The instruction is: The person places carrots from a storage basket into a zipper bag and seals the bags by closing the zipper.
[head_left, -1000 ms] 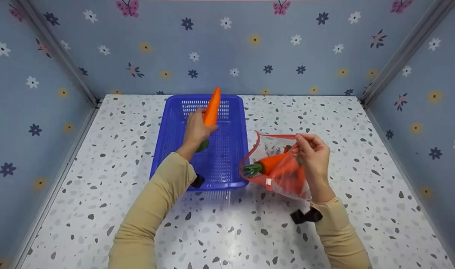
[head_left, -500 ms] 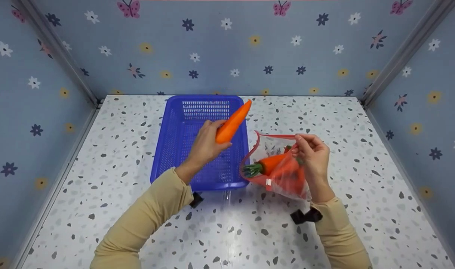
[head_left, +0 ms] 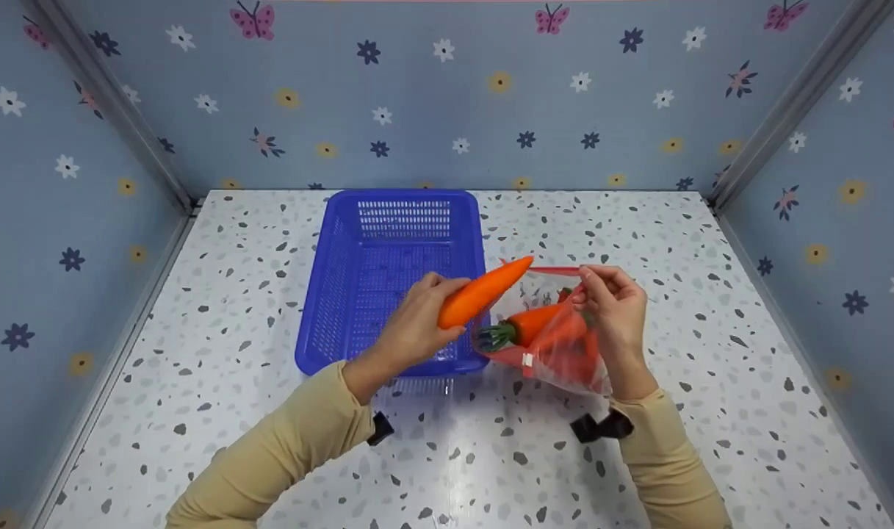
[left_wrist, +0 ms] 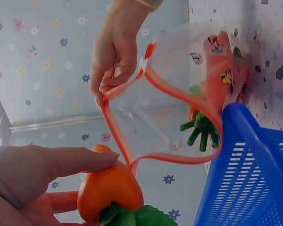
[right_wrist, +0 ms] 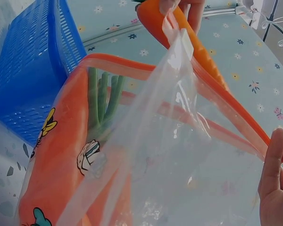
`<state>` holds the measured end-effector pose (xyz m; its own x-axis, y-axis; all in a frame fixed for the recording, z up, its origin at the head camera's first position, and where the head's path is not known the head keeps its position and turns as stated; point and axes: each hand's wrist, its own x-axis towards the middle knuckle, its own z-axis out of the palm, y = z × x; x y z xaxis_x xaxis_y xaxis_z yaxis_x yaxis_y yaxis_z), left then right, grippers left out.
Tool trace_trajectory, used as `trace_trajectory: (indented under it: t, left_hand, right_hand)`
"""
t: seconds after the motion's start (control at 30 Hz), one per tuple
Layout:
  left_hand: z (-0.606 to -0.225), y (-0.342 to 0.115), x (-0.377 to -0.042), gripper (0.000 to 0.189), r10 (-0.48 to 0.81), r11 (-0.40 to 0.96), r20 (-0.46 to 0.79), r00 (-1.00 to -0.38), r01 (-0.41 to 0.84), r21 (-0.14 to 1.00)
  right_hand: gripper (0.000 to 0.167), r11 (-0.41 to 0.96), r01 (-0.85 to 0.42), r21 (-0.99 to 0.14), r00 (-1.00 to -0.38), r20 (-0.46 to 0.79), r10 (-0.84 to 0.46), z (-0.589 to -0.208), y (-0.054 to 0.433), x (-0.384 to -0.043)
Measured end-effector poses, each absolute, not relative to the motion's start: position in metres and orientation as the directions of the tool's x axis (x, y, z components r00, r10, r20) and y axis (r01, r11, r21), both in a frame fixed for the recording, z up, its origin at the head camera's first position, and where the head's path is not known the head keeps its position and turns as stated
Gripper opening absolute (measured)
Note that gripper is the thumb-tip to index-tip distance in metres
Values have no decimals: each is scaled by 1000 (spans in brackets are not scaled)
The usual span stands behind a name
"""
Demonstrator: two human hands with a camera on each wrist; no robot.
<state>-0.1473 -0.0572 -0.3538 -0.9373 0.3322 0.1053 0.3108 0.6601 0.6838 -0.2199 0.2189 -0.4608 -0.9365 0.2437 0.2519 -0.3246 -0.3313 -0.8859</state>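
Note:
My left hand [head_left: 417, 323] grips an orange carrot [head_left: 487, 290] near its thick end, over the basket's right rim. The carrot's tip points up and right, overlapping the mouth of a clear zip bag [head_left: 564, 360] in the head view. Green leaves [left_wrist: 137, 215] at the carrot's top show in the left wrist view. My right hand [head_left: 614, 316] pinches the bag's red-edged rim between thumb and fingers, and the mouth gapes wide. Inside the bag lies another carrot [head_left: 538, 322] with a green stem tuft [head_left: 496, 335], along with more orange-red contents partly hidden by the film.
A blue perforated basket [head_left: 311, 294] stands left of the bag, its right wall beside the bag's mouth. The speckled white table [head_left: 219, 353] is bounded by flower-patterned walls [head_left: 447, 95] at the back and sides.
My left hand has carried the carrot right and toward me, from above the basket to the bag's mouth, tilting its tip rightward. My right hand and the bag stay put.

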Motion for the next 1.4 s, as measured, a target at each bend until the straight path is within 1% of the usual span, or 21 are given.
trace_trajectory:
  t: [0.03, 0.1, 0.27, 0.43, 0.5, 0.63, 0.77, 0.9, 1.1, 1.2, 1.23, 1.3, 1.4]
  left_hand:
    - [-355, -56, -146, 55, 348, 664, 100, -932, 320, 675]
    - [-357, -53, -143, 55, 377, 672, 88, -922, 338, 658]
    - [-363, -44, -142, 54, 438, 699, 60, -897, 382, 605]
    - [-367, -33, -148, 53, 477, 724, 18, -879, 405, 558]
    - [-369, -29, -152, 51, 482, 732, 6, -876, 406, 547]
    - [-372, -20, -159, 41, 492, 722, 30, -870, 427, 545]
    - [-376, -11, -166, 28, 482, 686, 62, -874, 421, 593]
    - [-379, 0, -172, 21, 438, 656, 77, -896, 377, 654]
    - [-387, 17, -177, 24, 364, 569, 119, -924, 322, 757]
    - [-392, 24, -178, 28, 327, 515, 161, -931, 319, 796]
    - [-393, 26, -178, 29, 314, 503, 178, -933, 323, 802]
    - [-395, 29, -178, 31, 289, 480, 202, -936, 325, 815]
    - [-397, 33, -178, 32, 270, 425, 228, -936, 328, 844]
  right_hand:
    - [28, -295, -337, -894, -928, 263, 263, -471, 223, -227]
    - [29, -277, -340, -899, -925, 266, 272, -472, 223, -228]
    - [31, -278, -331, -902, -927, 255, 276, -468, 220, -226]
    - [30, -292, -334, -896, -928, 260, 266, -469, 219, -225]
    - [30, -286, -336, -898, -928, 263, 263, -470, 220, -225]
    - [30, -293, -331, -897, -931, 259, 258, -470, 219, -225]
    - [30, -316, -329, -890, -933, 254, 257, -468, 217, -224]
    - [30, -308, -321, -895, -934, 245, 261, -465, 216, -222]
    - [30, -314, -308, -898, -937, 228, 265, -461, 213, -219]
    - [29, -316, -309, -897, -938, 232, 259, -457, 213, -217]
    - [25, -352, -300, -887, -944, 224, 241, -449, 210, -211]
    - [24, -373, -298, -879, -947, 221, 234, -449, 211, -211]
    - [24, -363, -305, -880, -944, 228, 240, -451, 212, -213]
